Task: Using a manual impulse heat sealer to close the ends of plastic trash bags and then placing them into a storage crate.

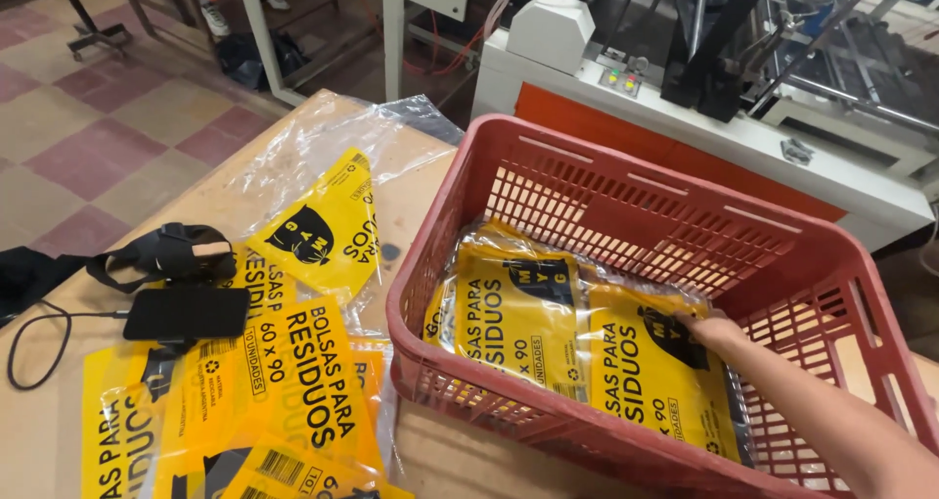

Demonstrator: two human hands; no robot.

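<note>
My right hand (719, 335) reaches down into a red plastic crate (626, 181) and presses on the top edge of a yellow plastic packet with black print (650, 382). Beside it in the crate lies another yellow packet (514, 313), wrapped in clear film. My forearm crosses the crate's right corner. My left hand is out of view. On the wooden table (411, 181) to the left lie several more yellow packets (303, 382) and one (328, 227) inside clear film.
A black phone (186, 313) with a cable and a black strap (161, 252) lie on the table's left side. Behind the crate stands a white and orange machine (704, 132). Chequered floor tiles (108, 137) lie at the far left.
</note>
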